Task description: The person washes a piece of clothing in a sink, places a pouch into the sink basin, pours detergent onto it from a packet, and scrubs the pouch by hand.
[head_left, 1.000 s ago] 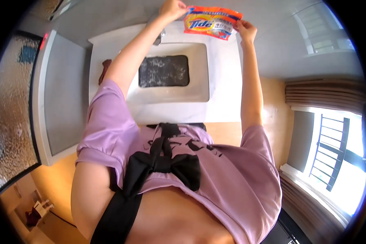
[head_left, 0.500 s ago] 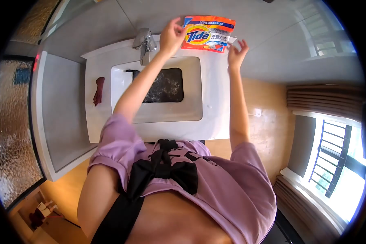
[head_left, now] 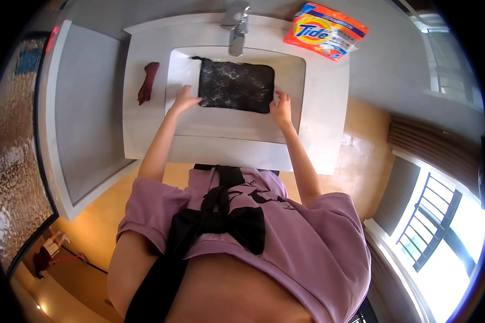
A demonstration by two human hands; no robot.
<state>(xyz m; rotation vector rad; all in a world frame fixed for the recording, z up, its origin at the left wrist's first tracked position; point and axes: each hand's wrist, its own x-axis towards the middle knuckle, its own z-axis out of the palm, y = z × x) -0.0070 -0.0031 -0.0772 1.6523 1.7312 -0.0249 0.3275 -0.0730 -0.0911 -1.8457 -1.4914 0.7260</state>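
Observation:
A dark cloth (head_left: 236, 86) sprinkled with white powder lies spread in the white sink basin (head_left: 226, 129). My left hand (head_left: 185, 100) is at the cloth's lower left corner, fingers apart, holding nothing. On the other side, my right hand (head_left: 281, 110) is beside the cloth's right edge with its fingers parted and nothing in them. An orange Tide packet (head_left: 326, 32) leans at the back right of the counter, away from both hands.
The chrome faucet (head_left: 237, 29) rises behind the basin. A twisted dark red cloth (head_left: 148, 83) rests on the white counter (head_left: 320, 126) left of the sink. A grey panel (head_left: 91, 107) stands at the left, a window (head_left: 431, 220) at the right.
Both hands have let go of the Tide packet and moved down into the basin beside the dark cloth. The packet now stands at the counter's back right, and the view has shifted.

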